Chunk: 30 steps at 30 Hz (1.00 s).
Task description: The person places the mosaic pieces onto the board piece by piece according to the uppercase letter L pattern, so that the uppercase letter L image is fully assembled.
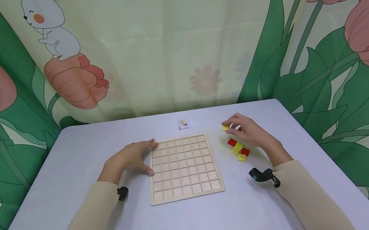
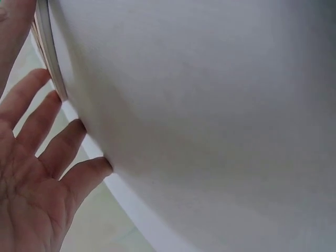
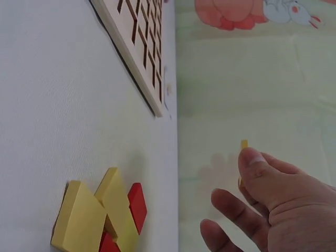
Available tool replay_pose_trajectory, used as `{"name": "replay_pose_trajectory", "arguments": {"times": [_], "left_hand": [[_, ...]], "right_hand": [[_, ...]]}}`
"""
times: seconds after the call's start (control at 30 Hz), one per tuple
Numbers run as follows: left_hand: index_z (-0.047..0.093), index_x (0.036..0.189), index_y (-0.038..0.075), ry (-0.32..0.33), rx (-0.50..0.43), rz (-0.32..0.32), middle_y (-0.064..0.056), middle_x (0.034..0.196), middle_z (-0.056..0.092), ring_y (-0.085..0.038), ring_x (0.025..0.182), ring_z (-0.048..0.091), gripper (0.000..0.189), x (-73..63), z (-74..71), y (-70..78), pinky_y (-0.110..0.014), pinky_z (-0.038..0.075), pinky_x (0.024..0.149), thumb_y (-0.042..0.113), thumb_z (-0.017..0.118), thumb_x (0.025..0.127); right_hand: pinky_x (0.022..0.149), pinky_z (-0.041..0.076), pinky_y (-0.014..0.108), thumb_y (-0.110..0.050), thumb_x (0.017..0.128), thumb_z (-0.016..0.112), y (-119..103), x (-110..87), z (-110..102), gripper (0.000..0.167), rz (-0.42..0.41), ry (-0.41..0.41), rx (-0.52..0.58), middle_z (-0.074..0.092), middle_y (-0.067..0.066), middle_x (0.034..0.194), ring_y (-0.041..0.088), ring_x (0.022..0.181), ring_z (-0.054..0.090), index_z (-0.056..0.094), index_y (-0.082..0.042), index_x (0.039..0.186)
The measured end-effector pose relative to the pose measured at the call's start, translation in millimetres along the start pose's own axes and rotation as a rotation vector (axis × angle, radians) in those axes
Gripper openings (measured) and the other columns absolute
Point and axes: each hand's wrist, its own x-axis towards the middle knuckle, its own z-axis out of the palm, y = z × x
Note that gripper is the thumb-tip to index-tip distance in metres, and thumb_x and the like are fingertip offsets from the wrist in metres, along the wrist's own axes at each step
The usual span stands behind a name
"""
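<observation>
Nearest, the white-covered table point(image 1: 195, 223) gives room to move before the near edge of the square, pale wooden grid board point(image 1: 184, 170); a narrower strip runs between the board's right edge and the loose cluster of flat red and yellow square tiles point(image 1: 237, 148). The board looks stiff and fairly light, best steadied by its rim; the left hand point(image 1: 131, 158), fingers spread, touches its left edge and far left corner. Farther on, apart from it, the right hand point(image 1: 249, 131) pinches a thin yellow square tile point(image 1: 225, 127) above the table's right side, probably light, rigid, smooth, best held by opposite edges. Near the table's far edge lies a small printed grid card point(image 1: 184, 123).
</observation>
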Motion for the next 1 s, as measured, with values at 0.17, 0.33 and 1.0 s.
{"name": "replay_pose_trajectory", "arguments": {"times": [0.17, 0.33, 1.0], "left_hand": [[0.042, 0.159, 0.026, -0.010, 0.020, -0.018, 0.000, 0.170, 0.027, -0.037, 0.154, 0.028, 0.112, -1.0, -4.3, -1.5, -0.061, 0.028, 0.122, 0.048, 0.096, 0.063], [0.042, 0.159, 0.024, -0.009, 0.031, 0.004, -0.002, 0.169, 0.028, -0.038, 0.154, 0.029, 0.113, 1.2, -5.3, -1.5, -0.061, 0.028, 0.122, 0.051, 0.095, 0.063], [0.047, 0.154, 0.026, 0.016, 0.033, 0.009, -0.006, 0.165, 0.037, -0.039, 0.150, 0.036, 0.108, 4.1, -6.0, 2.6, -0.062, 0.031, 0.120, 0.050, 0.097, 0.061]], "right_hand": [[0.090, 0.058, 0.042, -0.015, 0.100, 0.069, -7.2, 6.4, 9.9, 0.032, -0.042, 0.009, 0.027, 0.061, 0.007, 0.121, 0.023, 0.104, 0.062, 0.069, -0.010, 0.132], [0.086, 0.058, 0.040, -0.014, 0.100, 0.069, -14.9, 14.0, 15.2, 0.031, -0.097, 0.014, 0.055, 0.061, 0.004, 0.119, 0.022, 0.102, 0.063, 0.070, -0.011, 0.130], [0.088, 0.056, 0.039, -0.013, 0.100, 0.067, -40.2, 44.9, 36.7, 0.030, -0.147, 0.009, 0.118, 0.063, 0.006, 0.125, 0.022, 0.104, 0.064, 0.070, -0.011, 0.130]]}}
